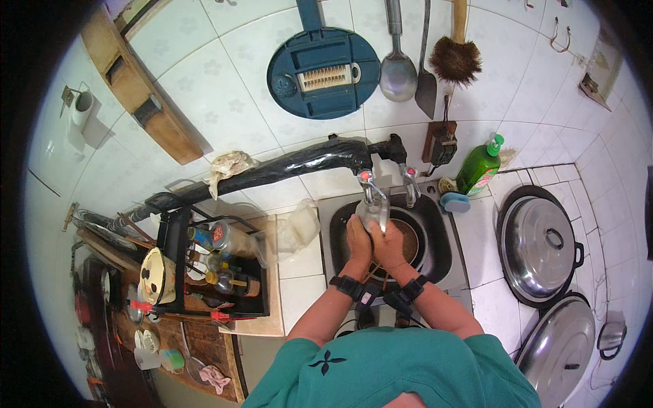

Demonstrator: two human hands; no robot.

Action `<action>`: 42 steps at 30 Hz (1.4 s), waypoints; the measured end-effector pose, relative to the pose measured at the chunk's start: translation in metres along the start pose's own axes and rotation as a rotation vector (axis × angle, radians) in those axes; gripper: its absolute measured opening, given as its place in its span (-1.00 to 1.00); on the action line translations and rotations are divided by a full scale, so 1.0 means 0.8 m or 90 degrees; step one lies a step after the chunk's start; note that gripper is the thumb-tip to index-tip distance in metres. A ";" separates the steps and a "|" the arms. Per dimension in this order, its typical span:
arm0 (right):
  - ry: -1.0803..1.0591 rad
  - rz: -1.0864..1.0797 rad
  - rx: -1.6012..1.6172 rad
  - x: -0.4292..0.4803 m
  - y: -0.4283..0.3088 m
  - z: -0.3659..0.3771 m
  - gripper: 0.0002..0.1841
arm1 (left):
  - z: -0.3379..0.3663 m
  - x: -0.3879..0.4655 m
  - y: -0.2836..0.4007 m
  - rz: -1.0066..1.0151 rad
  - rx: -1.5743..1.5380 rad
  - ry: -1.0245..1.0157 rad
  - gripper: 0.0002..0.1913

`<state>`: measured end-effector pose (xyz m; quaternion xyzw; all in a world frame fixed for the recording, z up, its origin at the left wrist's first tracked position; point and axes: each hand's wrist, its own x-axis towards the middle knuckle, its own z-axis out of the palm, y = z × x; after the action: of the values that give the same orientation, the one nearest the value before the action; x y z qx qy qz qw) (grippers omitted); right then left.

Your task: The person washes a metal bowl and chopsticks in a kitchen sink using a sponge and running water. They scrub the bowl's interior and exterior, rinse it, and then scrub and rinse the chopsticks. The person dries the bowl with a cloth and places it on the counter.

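Both my hands are over the metal sink (440, 255), close together beneath the left faucet (368, 186). My left hand (359, 240) and my right hand (390, 246) grip a clear, see-through vessel (378, 208) from either side. It looks like glass or plastic; its exact kind is hard to tell. Below my hands a round pan (411, 240) lies in the basin, partly hidden by them. Thin wooden sticks, perhaps chopsticks (374, 271), show beneath my wrists. A second faucet (409, 186) stands to the right.
Right of the sink are a blue sponge (455, 202), a green pump bottle (478, 168) and lidded pots (541, 239). A black rack (262, 301) of bottles and a crumpled plastic bag (298, 224) sit left. A black-wrapped pipe (301, 166) crosses the wall under hanging utensils (399, 76).
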<state>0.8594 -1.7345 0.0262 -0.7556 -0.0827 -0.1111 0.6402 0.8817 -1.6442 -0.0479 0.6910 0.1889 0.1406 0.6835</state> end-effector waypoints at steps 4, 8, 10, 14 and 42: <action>-0.133 -0.168 -0.246 0.007 0.026 -0.021 -0.79 | 0.007 -0.011 0.073 -0.265 -0.531 -0.215 -0.33; -0.296 -0.230 -0.438 0.001 0.031 -0.026 -0.85 | -0.001 0.000 0.068 -0.111 -0.190 -0.006 -0.43; -0.324 -0.305 -0.453 -0.002 0.034 -0.026 -0.86 | -0.016 0.005 0.068 -0.092 -0.063 -0.028 -0.48; -0.348 -0.383 -0.495 -0.005 0.026 -0.032 -0.79 | -0.041 0.008 0.054 -0.066 0.164 -0.038 -0.52; -0.477 -0.191 -0.609 -0.056 0.107 -0.084 -0.55 | -0.200 -0.065 0.062 -0.120 -0.079 0.149 -0.45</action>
<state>0.8349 -1.8144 -0.0566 -0.9263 -0.3482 0.0477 0.1362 0.7667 -1.5246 0.0092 0.6056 0.3221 0.1667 0.7083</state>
